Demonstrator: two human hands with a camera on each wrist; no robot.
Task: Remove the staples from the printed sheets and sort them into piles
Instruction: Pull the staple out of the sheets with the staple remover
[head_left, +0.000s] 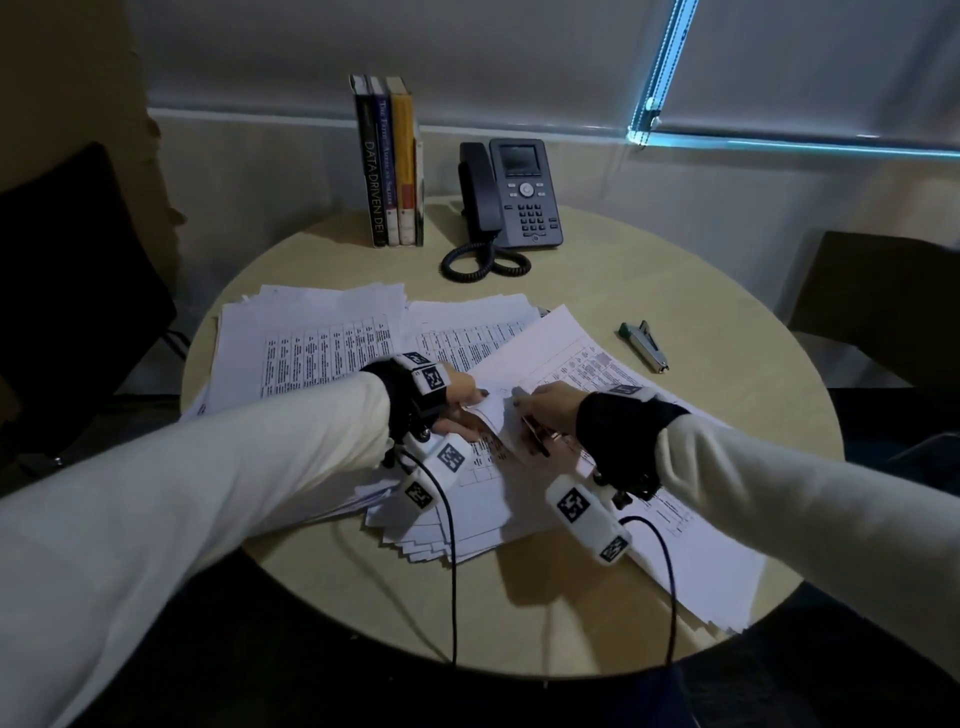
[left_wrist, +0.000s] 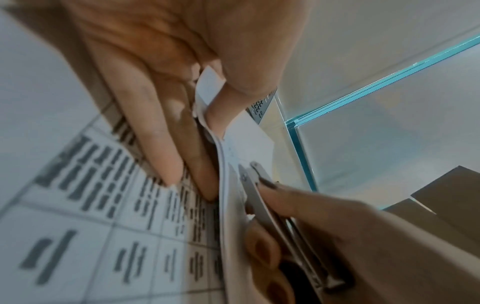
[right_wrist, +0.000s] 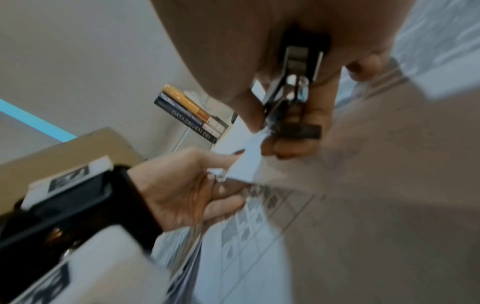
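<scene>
Sheets' corner (head_left: 491, 410) between left hand (head_left: 457, 397), remover (left_wrist: 262, 197)

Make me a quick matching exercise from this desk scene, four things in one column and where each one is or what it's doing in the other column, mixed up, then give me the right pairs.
Things:
1. left hand
2. right hand
3. desk phone
4. stapler

Places or states:
A. lies alone on the table, right of the papers
B. pinches the folded corner of a stapled set
C. stands at the back of the table, right of the books
D. grips a metal staple remover at that corner

Pairs: 1-B, 2-D, 3-C, 4-A
</scene>
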